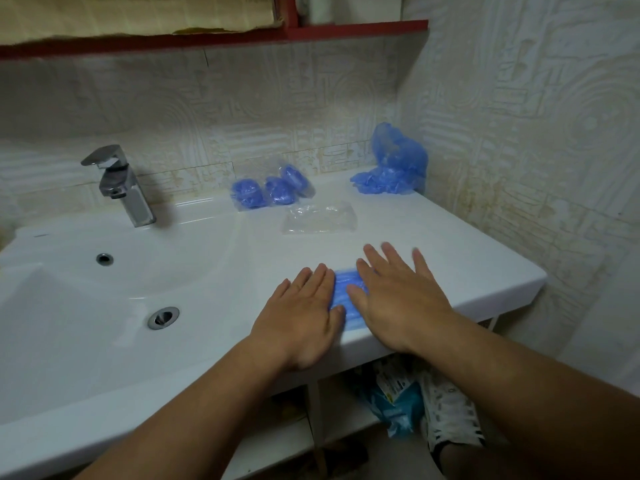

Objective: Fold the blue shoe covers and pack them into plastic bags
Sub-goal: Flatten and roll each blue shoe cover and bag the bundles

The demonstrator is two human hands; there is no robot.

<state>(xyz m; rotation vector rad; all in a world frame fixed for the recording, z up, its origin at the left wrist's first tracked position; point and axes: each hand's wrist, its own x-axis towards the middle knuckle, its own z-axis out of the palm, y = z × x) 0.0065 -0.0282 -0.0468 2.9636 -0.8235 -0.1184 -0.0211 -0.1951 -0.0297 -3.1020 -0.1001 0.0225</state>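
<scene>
Both hands lie palm-down at the front edge of the table point(467, 258), the left hand point(304, 320) and the right hand point(398, 299) side by side, with one blue shoe cover point(344, 278) flattened under and between them. All the fingers point(317, 282) are straight and spread, gripping nothing. They press on the thin film, most likely to squeeze out air and hold a crease so the cover lies flat and small enough to bag. Only a narrow pleated strip of it shows between the hands, so how many folds it has cannot be told. Beyond the hands, toward the middle of the table, lies a small stack of empty plastic bags point(320, 216), within easy reach for the packing step. Farther back, near the rear edge, three filled bags point(273, 190) sit together, each with a blue bundle inside, kept apart as finished work. In the far right corner, against the wall, is the loose heap of shoe covers point(391, 174) not yet folded. The basin point(104, 289) and the tap point(121, 188) fill the left side, which would explain why all the work is kept to the flat right part.
</scene>
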